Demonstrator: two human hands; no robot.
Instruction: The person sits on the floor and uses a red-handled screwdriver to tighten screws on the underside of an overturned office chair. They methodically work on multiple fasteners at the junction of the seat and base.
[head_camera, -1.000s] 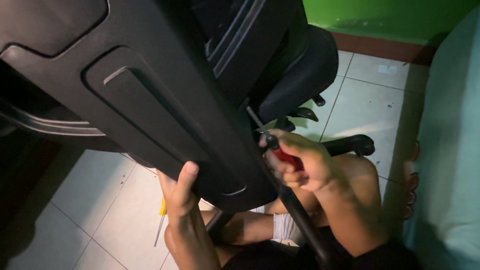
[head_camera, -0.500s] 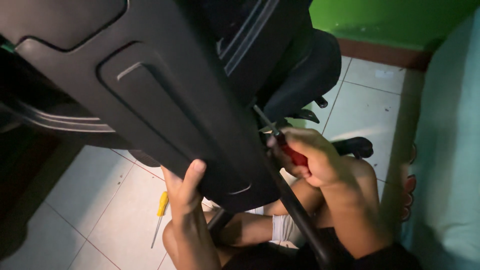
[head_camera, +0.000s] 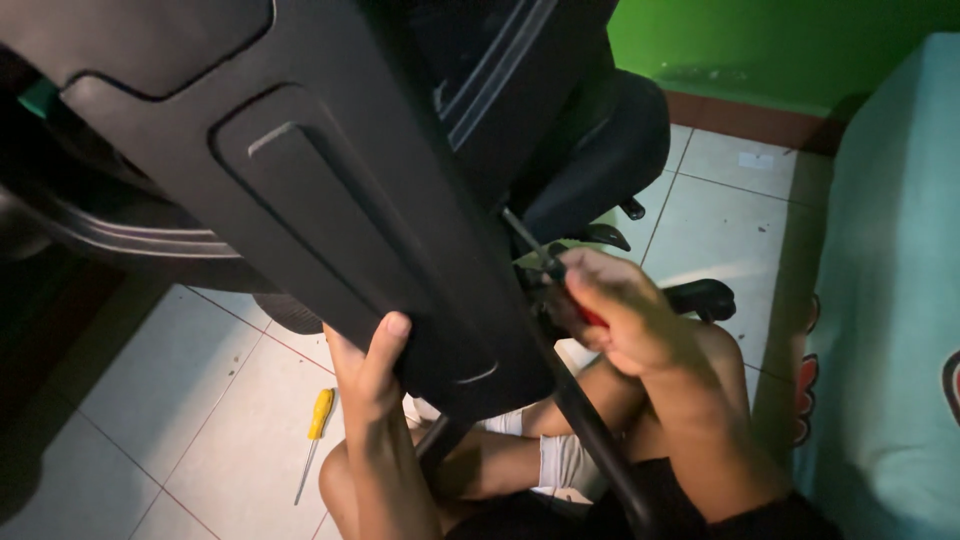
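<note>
Holding up a big black chair part with the left hand while the right hand works a red-handled screwdriver at its edge.

Left hand fingers curl around the bottom edge of the chair part, which tilts over the person's lap. Right hand is closed tight on the screwdriver, and its tip points up at the dark edge. The tip could slip off, because the spot is dark and hard to see. The heavy part could also slide down onto the legs if the left hand gets tired. A yellow screwdriver lies on the white floor. A black chair seat stands close behind, and a teal bed crowds the right side.
</note>
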